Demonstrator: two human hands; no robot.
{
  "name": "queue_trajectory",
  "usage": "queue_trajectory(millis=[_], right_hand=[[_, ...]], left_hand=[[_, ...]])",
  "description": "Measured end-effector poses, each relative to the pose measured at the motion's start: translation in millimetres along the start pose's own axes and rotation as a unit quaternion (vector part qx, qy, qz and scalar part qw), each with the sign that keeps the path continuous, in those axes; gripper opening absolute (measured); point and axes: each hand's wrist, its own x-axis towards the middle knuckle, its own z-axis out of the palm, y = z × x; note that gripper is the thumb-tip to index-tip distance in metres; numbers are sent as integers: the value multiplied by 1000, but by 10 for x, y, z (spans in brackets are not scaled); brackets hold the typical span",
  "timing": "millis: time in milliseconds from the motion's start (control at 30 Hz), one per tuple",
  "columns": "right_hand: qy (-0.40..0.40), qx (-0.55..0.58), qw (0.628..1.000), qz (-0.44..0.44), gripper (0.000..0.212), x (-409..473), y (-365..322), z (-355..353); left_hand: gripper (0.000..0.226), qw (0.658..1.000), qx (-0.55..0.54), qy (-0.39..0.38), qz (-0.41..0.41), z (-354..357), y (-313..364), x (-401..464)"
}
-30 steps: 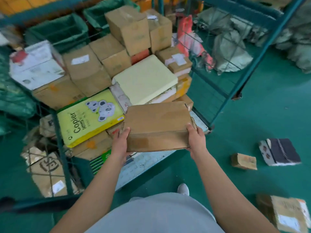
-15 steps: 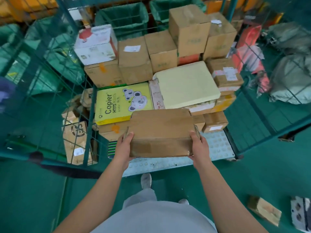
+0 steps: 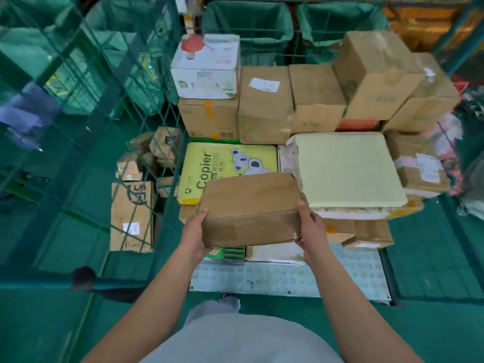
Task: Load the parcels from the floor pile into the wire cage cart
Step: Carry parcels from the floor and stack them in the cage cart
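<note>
Held at frame centre between left hand (image 3: 195, 235) and right hand (image 3: 313, 230), fingers curled round its two short ends, a brown parcel (image 3: 251, 209), raised above the yellow copier box (image 3: 209, 166) at the wire cage cart's (image 3: 146, 142) open front.

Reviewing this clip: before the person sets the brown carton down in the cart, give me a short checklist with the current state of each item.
1. Left hand grips the brown carton at its left end: ok.
2. Right hand grips its right end: ok.
3. Carton held level: not ok, slightly tilted.
4. Carton is over the wire cage cart, past its front edge: ok.
5. Landing spot: the carton hangs over the yellow Copier box, beside the pale yellow flat parcel; whether that surface is flat enough: cannot tell.
6. Carton's underside intact: cannot tell, hidden.
</note>
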Motion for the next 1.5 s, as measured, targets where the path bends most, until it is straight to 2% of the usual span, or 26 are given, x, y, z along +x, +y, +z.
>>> queue_trajectory(millis=[167, 367, 533, 633, 800, 933, 1000, 1067, 1167, 1233, 1267, 1367, 1400, 1500], right_hand=[[-23, 29, 999, -22, 77, 277, -381, 776], [-52, 19, 998, -1, 114, 486, -578, 1470], [-38, -15, 999, 29, 118, 548, -751, 1662], [-21, -6, 999, 42, 122, 615, -774, 1727], [-5, -43, 998, 47, 146, 802, -768, 1820], [-48, -96, 994, 30, 122, 1020, -925, 1879], [-87, -122, 989, 19, 116, 1135, -1015, 1947], [-136, -160, 978, -6, 113, 1229, -1101, 2046], [-192, -211, 958, -29, 113, 1372, -1197, 2219], [-201, -213, 955, -41, 97, 1534, -1202, 2366], [-202, -208, 956, -40, 82, 1585, -1212, 2446], [-223, -239, 945, -16, 39, 1660, -1144, 2621], [-234, -261, 937, -3, 36, 1659, -1066, 2632], [-242, -306, 920, 30, 47, 1635, -794, 2578]], left_hand=[[24, 992, -115, 8, -43, -119, 481, 429], [27, 983, -175, -4, -59, -218, 738, 768], [14, 980, -189, -23, -65, -190, 894, 915], [20, 983, -169, -27, -65, -195, 885, 967], [44, 985, -138, -67, -80, -241, 784, 953], [51, 977, -154, -80, -121, -290, 649, 928], [59, 966, -202, -77, -145, -277, 616, 974], [56, 956, -237, -76, -155, -249, 641, 1033], [66, 953, -246, -69, -164, -205, 646, 1156], [73, 958, -233, -50, -163, -153, 648, 1260], [71, 960, -225, -42, -160, -107, 657, 1302], [43, 969, -200, -42, -138, 61, 743, 1390], [37, 971, -192, -44, -135, 110, 777, 1418], [30, 976, -162, -52, -134, 148, 866, 1593]])
